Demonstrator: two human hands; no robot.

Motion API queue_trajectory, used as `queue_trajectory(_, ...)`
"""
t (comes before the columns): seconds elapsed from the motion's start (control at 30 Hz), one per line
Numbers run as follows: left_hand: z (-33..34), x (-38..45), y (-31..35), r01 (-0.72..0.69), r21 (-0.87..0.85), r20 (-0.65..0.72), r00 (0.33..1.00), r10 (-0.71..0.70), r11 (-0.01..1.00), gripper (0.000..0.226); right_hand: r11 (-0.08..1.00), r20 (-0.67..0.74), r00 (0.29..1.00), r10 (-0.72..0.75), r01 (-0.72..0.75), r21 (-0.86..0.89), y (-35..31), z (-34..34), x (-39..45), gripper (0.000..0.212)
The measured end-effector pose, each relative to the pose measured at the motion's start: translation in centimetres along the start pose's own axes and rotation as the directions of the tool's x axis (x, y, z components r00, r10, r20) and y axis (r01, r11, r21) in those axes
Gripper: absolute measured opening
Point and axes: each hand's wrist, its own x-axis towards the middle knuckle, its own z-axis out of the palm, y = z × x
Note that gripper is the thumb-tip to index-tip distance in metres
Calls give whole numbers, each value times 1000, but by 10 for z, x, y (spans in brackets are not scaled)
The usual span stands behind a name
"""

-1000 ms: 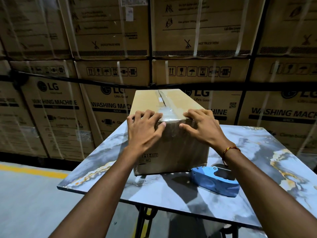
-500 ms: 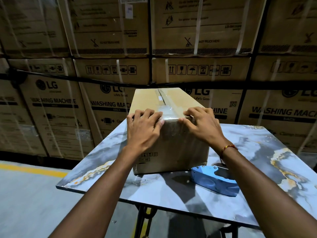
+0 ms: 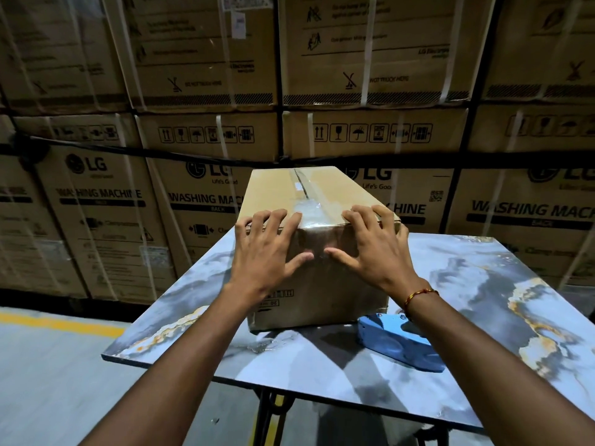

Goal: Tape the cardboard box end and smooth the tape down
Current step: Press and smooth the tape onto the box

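A long brown cardboard box lies on the marbled table, its near end facing me. Clear tape runs along the top seam and folds over the near top edge onto the end face. My left hand lies flat over the left part of that edge, fingers on the top, thumb pressed on the end face. My right hand mirrors it on the right part. The two thumbs nearly meet on the taped strip. Both hands have spread fingers and hold nothing.
A blue tape dispenser lies on the table just right of the box's near end, under my right forearm. Stacked strapped washing machine cartons wall off the back. The floor has a yellow line on the left.
Both hands have slid down from the top edge, and the thumbs now press lower on the end face, closer together. The box and dispenser have not moved.
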Motion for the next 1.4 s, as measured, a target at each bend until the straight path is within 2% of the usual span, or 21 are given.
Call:
queue_trajectory(0.13,2,-1,-2,-25,6,6,1000,25,1000,83,998,82,996,-33,37,-46,4,-2,0,90)
queue_trajectory(0.27,0,-1,-4,-38,-7,42,998,38,999,90,999,60,997,50,-48,-19,-7,-1,-1,95)
queue_trajectory(0.4,-2,-1,-3,-24,-62,33,999,27,998,77,993,9,993,114,-114,-42,-18,3,-2,91)
queue_trajectory(0.5,-2,1,3,47,-123,-7,999,-48,991,63,995,12,998,68,-67,-79,-12,3,-3,92)
queue_trajectory(0.6,-3,3,15,125,-125,-32,991,-130,984,68,993,69,998,-4,12,-121,-1,0,-5,97)
queue_trajectory(0.7,0,2,20,122,-61,-61,990,-126,991,76,989,125,989,-77,92,-114,14,-8,-4,101)
queue_trajectory(0.8,4,2,14,70,-21,-39,997,-71,997,82,996,120,989,-88,91,-18,20,-10,-3,90)
queue_trajectory(0.9,6,1,9,38,-18,2,999,-38,999,83,995,66,998,-22,15,102,15,-8,0,75)
queue_trajectory(1.03,2,2,5,48,-57,-39,998,-51,997,62,985,-1,999,47,-47,167,8,-5,3,69)
queue_trajectory(1.17,-3,5,10,70,-108,-48,996,-76,992,40,977,-45,995,87,-76,201,4,-1,5,54)
queue_trajectory(1.33,-15,9,2,53,-239,-9,998,-57,970,36,974,9,1000,15,-17,224,19,-2,3,48)
queue_trajectory(1.4,-20,15,4,-7,-288,7,1000,10,958,38,975,23,1000,6,-11,222,21,-2,3,50)
